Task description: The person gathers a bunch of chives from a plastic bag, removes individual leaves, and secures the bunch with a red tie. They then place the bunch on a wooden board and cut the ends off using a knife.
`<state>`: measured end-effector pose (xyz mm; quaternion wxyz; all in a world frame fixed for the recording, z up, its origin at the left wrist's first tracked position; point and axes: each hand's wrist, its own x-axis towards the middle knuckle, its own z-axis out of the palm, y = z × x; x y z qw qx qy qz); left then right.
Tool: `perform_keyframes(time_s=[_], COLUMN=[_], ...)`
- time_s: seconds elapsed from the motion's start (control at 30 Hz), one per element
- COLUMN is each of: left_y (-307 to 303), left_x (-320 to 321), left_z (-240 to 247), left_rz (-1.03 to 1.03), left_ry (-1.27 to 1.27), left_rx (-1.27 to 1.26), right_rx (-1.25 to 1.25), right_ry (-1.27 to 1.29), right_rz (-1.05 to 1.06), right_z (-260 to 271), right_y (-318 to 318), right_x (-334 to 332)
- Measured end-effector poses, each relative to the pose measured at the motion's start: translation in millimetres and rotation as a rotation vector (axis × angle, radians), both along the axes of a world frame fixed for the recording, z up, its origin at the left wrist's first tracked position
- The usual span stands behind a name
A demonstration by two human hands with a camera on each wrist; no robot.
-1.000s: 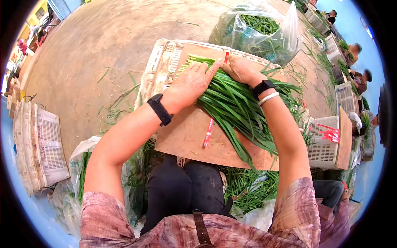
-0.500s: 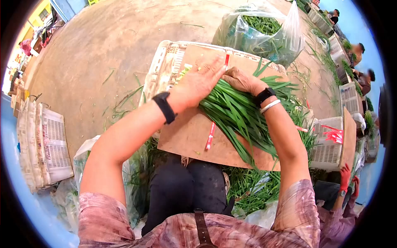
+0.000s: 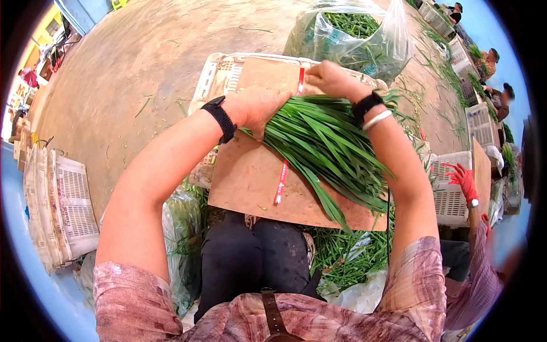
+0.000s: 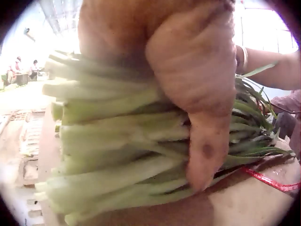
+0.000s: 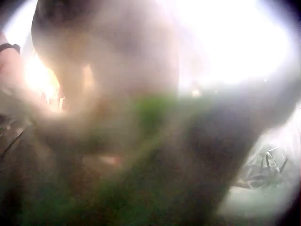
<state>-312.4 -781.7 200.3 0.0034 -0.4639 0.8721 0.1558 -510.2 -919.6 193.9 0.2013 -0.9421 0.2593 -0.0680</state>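
A thick bunch of garlic chives [image 3: 325,137] lies across a brown board [image 3: 245,188], leaves fanned toward the lower right. My left hand [image 3: 259,108] grips it near the pale stem end, thumb down its near side. The left wrist view shows that thumb bent over the whitish stems [image 4: 108,132]. Above the bunch's far side is my right hand [image 3: 336,80], its fingertips beside the upper end of a red printed strip [image 3: 301,80]. I cannot tell whether it holds anything, as the right wrist view is blurred. The strip's lower part [image 3: 281,182] shows on the near side; its middle is hidden under the chives.
The board rests on a white plastic crate [image 3: 213,71]. Beyond it stands a clear bag [image 3: 393,43] of greens. Loose greens [image 3: 353,256] lie below the board. Stacked crates [image 3: 62,199] stand at left. At right, a person's red-gloved hand [image 3: 464,179] is by another crate [image 3: 450,199].
My right hand has lifted from the bunch and moved outward to its far side. My left hand has gone from lying flat over the stems to gripping round them.
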Motion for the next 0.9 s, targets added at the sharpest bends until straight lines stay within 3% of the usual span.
perform_keyframes(time_s=[0.07,0.1,0.2,0.23,0.27,0.33,0.43,0.53,0.67,0.77,0.9], left_y=[1,0,1,6,6,7,10,14,19,19,22], left_x=[2,1,1,-3,-2,0,0,-2,-5,-3,-4], left_z=[-5,-7,-6,3,1,-6,-11,-18,-13,-19,2], left_rz=[-0.01,-0.001,0.004,0.009,0.004,-0.005,-0.017,-0.024,0.012,0.025,0.068], left_ry=[0.049,0.008,-0.015,-0.091,-0.083,-0.066,-0.072,-0.077,-0.198,-0.152,0.075], left_rx=[-0.04,-0.034,-0.033,-0.059,-0.085,-0.134,-0.192,-0.354,-0.257,-0.322,-0.116], right_rx=[0.025,0.292,0.137,0.051,0.204,0.097,-0.02,0.087,-0.154,-0.228,-0.317], right_ry=[0.017,0.028,0.18,0.187,0.163,0.097,0.086,-0.068,-0.142,-0.147,-0.077], right_rz=[-0.205,-0.347,-0.278,-0.198,-0.279,-0.314,-0.29,-0.17,-0.02,-0.066,0.003], right_z=[10,17,-1,-36,-34,-35,-13,12,17,21,36], right_y=[-13,-14,-30,-53,-42,-32,-21,5,29,41,74], right_x=[7,11,30,37,43,53,54,59,61,56,40])
